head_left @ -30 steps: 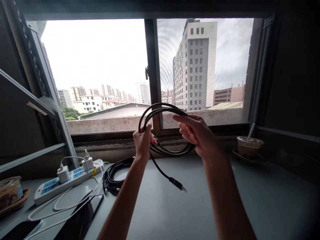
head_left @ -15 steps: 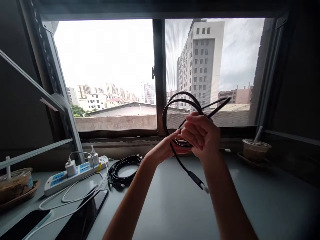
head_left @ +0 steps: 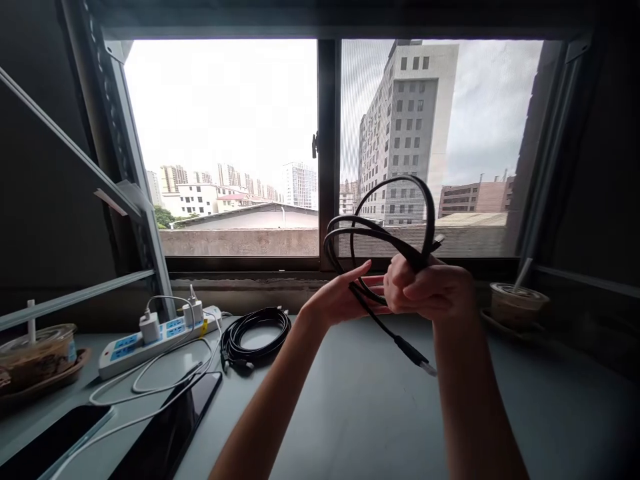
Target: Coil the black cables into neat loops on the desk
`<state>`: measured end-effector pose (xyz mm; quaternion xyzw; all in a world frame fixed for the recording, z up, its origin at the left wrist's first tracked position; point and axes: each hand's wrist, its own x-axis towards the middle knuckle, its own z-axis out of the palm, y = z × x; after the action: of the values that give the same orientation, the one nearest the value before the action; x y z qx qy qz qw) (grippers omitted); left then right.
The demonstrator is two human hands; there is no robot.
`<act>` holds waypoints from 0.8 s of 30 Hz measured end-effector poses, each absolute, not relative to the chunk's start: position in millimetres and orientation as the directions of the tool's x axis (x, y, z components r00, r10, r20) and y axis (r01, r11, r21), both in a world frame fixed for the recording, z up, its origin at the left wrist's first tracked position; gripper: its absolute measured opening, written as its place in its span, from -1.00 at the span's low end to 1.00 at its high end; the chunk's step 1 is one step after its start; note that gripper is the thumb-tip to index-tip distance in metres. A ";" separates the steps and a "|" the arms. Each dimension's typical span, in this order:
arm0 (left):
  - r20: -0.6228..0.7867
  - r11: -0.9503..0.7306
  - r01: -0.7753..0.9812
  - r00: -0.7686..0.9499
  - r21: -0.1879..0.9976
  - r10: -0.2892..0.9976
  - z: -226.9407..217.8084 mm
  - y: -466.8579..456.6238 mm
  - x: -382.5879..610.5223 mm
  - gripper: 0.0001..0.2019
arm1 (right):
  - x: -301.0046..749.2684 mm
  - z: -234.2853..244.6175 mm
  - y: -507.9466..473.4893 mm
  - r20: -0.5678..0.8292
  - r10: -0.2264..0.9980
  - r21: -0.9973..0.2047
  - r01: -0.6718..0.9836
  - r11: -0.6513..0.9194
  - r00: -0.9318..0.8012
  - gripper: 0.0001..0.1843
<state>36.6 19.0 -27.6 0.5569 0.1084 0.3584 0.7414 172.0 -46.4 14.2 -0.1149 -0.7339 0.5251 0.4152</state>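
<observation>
A black cable (head_left: 376, 233) is gathered in loose loops in front of the window, between my two hands. My right hand (head_left: 425, 287) is closed in a fist around several strands, and one large loop rises above it. Just past that fist pokes a metal-tipped cable end (head_left: 439, 241). My left hand (head_left: 345, 293) cradles the lower part of the loops, thumb raised and fingers stretched behind the cable, partly hidden by it and by my right hand. From there the other end hangs down to a black plug (head_left: 413, 351) with a pale tip.
Left of my forearm lies another coiled black cable (head_left: 257, 341). Beyond it are a power strip (head_left: 170, 331) with chargers, white cords, a tablet (head_left: 170, 427) and a phone (head_left: 57, 440). Iced drinks stand at the left (head_left: 37, 357) and right (head_left: 517, 303). A metal frame surrounds the window.
My right hand has moved right and slightly down, turning into a tighter fist. A tall loop now stands over it. The left hand and hanging plug have shifted slightly right.
</observation>
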 end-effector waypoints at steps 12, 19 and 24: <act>0.536 -0.343 -0.499 0.319 0.796 0.782 -14.7 27.9 19.8 -0.77 | 181.6 15.0 -23.0 0.629 0.753 -0.764 -0.331 0.554 -0.192 -0.53; 0.671 -0.657 -0.197 0.009 0.728 0.741 3.6 13.2 6.4 -0.79 | 169.7 12.1 -5.7 0.813 0.532 -0.565 0.102 0.818 0.235 -0.53; 0.664 -0.664 -0.033 0.025 0.747 0.747 9.1 11.0 -5.8 -0.78 | 161.6 9.5 -0.2 0.973 0.172 -0.227 0.516 0.826 0.154 -0.25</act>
<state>-5.8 11.0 9.1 0.6483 0.2753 0.6415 0.3040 161.6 -0.2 9.5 -0.2689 -0.6391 -0.1211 0.7104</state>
